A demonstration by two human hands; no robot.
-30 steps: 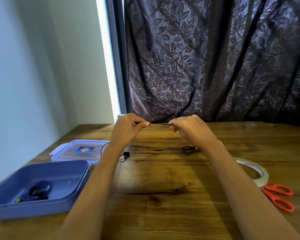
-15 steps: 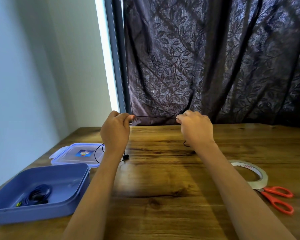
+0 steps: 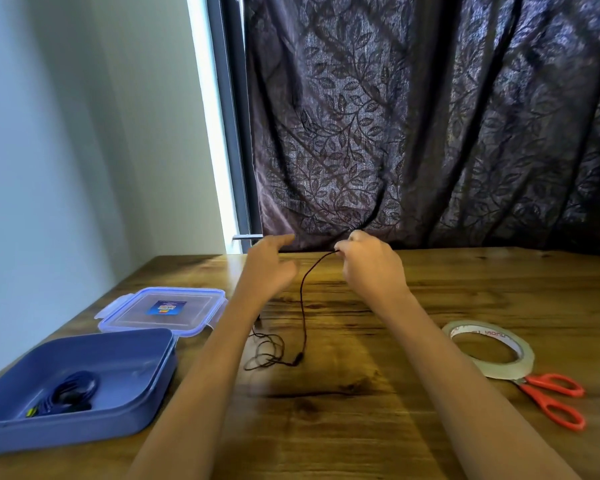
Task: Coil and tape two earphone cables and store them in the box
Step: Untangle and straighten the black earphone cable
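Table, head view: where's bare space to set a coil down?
Bare wood: near strip between left forearm and right forearm, below the loose cable; far right, between curtain and tape roll. Crowded: left edge, box and lid; right edge, tape roll and scissors.

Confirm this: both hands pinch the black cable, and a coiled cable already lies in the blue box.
Not quite. In the head view only the right hand pinches the black cable; the left hand is open and grips nothing. The coiled cable does lie in the blue box.
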